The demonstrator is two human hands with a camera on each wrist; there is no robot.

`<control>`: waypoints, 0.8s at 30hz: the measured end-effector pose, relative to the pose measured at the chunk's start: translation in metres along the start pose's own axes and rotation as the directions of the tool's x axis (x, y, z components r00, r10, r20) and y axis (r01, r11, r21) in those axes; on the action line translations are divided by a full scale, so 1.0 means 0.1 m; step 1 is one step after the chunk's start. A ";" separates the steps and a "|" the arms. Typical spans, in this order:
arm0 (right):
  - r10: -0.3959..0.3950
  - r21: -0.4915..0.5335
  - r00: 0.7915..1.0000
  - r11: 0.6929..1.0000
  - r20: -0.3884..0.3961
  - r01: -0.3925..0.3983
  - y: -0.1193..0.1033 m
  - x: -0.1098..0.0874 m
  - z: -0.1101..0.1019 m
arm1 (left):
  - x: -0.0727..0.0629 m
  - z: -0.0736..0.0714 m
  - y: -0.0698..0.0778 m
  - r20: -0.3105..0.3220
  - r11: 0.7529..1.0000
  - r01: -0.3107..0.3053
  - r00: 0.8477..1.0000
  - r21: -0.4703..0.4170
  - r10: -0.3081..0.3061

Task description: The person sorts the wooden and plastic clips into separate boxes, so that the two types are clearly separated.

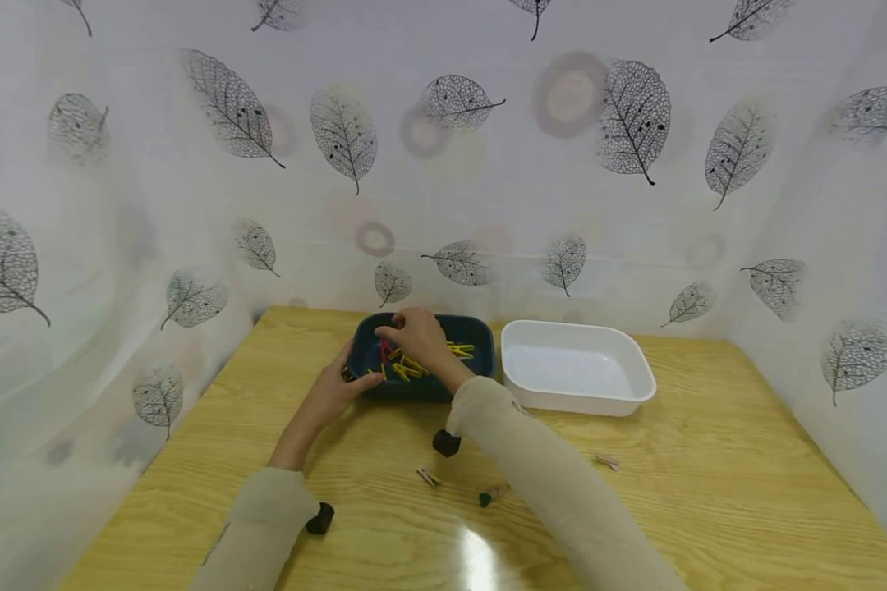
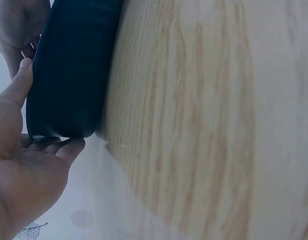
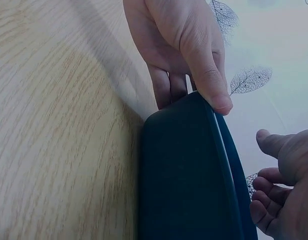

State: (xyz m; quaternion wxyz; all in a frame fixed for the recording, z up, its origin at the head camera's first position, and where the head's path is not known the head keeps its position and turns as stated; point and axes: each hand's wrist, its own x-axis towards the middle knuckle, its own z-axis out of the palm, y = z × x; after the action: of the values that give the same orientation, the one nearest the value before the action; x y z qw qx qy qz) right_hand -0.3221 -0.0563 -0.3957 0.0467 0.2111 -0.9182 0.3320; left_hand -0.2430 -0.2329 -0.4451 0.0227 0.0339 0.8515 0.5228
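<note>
Grips dark tub (image 1: 410, 392) with left hand (image 1: 332, 391), seemingly for steadiness; hovers over clothespins (image 1: 405, 371) with right hand (image 1: 423, 339) loosely curved, pinching nothing visible.

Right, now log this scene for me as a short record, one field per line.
Left grip: bare hand, holding the left end of the dark tray
Right grip: bare hand, over the dark tray
Tray contents: yellow clothespins, something pink
Neighbour: white tray, to the right
Loose in front: a clothespin, other small pieces
Surface: wooden table
Backdrop: leaf-print sheet
</note>
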 end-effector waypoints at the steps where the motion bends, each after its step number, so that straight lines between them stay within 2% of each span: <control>1: 0.002 0.002 1.000 1.000 0.003 -0.002 0.01 0.00 0.00 | 0.00 0.00 0.00 0.002 1.000 0.000 1.000 -0.006 0.000; 9: -0.006 0.025 1.000 1.000 0.017 0.005 0.09 -0.05 -0.06 | -0.02 0.00 0.03 0.010 1.000 0.022 1.000 0.011 -0.022; 17: -0.054 0.075 0.998 0.996 0.021 0.052 0.25 -0.11 -0.15 | 0.00 0.00 0.02 0.001 0.997 0.024 1.000 0.069 -0.025; 24: -0.076 0.125 0.997 0.989 0.010 0.074 0.36 -0.18 -0.26 | 0.01 -0.01 0.02 0.015 0.998 0.031 0.999 0.060 -0.032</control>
State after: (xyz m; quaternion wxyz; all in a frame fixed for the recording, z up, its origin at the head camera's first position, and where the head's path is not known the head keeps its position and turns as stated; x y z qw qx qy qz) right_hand -0.3228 -0.0087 -0.4012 0.0390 0.2506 -0.8873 0.3851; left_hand -0.2436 -0.2325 -0.4432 0.0367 0.0252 0.8670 0.4963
